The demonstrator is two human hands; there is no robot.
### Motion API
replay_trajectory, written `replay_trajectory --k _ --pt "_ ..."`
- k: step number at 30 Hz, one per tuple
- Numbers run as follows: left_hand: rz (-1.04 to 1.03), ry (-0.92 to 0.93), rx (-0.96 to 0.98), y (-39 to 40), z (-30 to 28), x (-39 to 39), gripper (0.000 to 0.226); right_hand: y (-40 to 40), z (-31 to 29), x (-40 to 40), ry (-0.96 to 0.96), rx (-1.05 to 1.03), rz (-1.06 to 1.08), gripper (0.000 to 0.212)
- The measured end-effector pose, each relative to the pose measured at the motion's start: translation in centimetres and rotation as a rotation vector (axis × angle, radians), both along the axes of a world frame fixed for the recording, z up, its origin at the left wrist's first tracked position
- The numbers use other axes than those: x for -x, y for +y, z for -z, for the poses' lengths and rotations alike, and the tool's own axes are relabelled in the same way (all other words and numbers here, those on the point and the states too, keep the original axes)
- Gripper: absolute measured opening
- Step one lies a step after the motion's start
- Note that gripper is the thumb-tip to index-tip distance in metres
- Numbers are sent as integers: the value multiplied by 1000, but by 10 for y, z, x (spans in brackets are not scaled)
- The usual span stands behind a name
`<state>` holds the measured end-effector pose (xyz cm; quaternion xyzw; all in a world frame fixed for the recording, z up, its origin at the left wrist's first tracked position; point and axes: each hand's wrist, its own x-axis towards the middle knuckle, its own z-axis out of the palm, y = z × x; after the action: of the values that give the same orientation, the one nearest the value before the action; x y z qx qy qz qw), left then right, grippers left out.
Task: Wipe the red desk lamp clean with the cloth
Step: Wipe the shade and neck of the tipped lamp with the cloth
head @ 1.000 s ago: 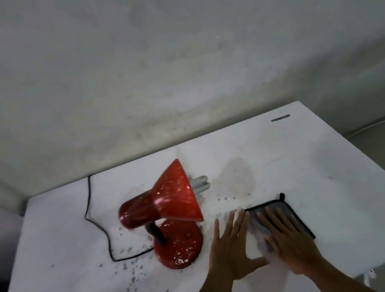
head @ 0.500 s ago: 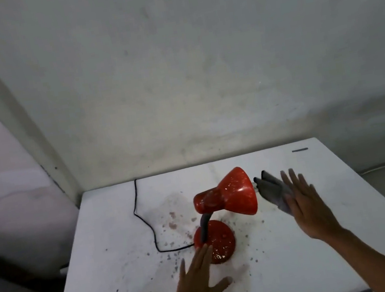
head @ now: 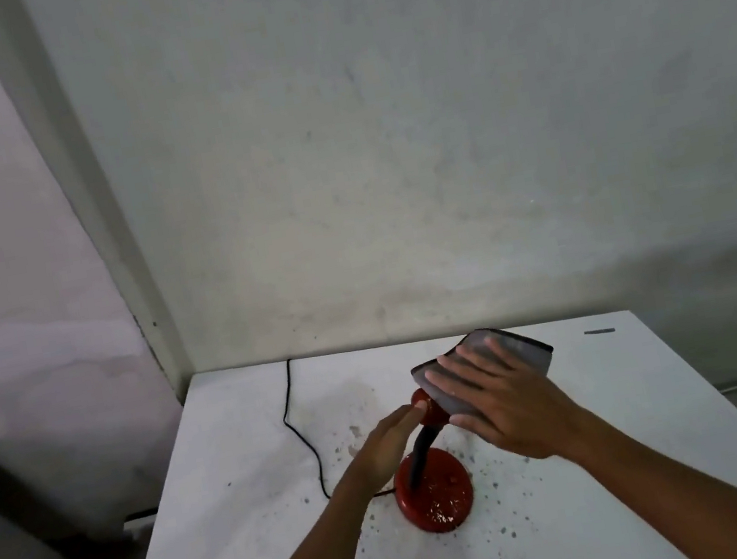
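Two bare forearms, no sleeves, left hand (head: 387, 447), right hand (head: 507, 407), both ungloved

Red desk lamp (head: 437, 497): glossy red finish, prob. painted metal; round base smooth w/ pale specks and dull patches. Neck (head: 421, 448): black, matt, looks flexible. Cloth (head: 510, 353): grey woven fabric, soft, matt, dark stitched edging, draped over lamp head. Worktop (head: 227, 498): white, smooth, matt, dotted w/ dark specks and a brownish stain. Cord (head: 302, 436): black, thin, smooth sheath. Wall (head: 384, 154): pale plaster, matt, rough, blotchy near bottom.
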<state>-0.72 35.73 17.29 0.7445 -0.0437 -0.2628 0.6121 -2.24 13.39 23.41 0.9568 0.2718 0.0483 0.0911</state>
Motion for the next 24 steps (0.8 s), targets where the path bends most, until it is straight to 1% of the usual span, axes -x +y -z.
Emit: replay_trajectory --k 3,6,9,12,14,16,17,18,20,21,22,23,24 --pt "-3 22 18 -6 -1 -2 21 -3 5 -6 8 13 14 62" --pt "-45 97 97 -9 -5 -3 19 -5 -1 -15 37 27 -41 60" --pt "-66 164 123 -11 -3 -8 35 -5 -12 -26 77 43 -94 62" --pt "-56 178 119 -12 -1 -11 46 -7 -20 -40 104 64 -118 75" --pt "-71 199 113 -13 1 -13 67 -6 -23 -44 116 83 -137 83" --pt "-91 232 135 -15 2 -15 79 -4 -24 -47 163 105 -122 88" --pt "-93 242 141 -15 4 -16 78 -3 -23 -47 176 107 -112 89" --pt "-102 247 153 -17 5 -17 70 -3 -22 -48 175 100 -110 89" --pt "-118 230 157 -16 7 -15 40 -3 -17 -50 154 73 -112 90" --pt "-104 216 152 -16 10 -15 29 -4 -15 -50 141 57 -109 91" --pt "-88 198 144 -16 10 -14 23 -5 -11 -50 124 38 -108 91" --pt "-80 170 137 -16 8 -12 23 -6 -6 -50 100 12 -114 92" --pt "-93 164 143 -16 7 -11 30 -8 -2 -50 73 -21 -122 91"
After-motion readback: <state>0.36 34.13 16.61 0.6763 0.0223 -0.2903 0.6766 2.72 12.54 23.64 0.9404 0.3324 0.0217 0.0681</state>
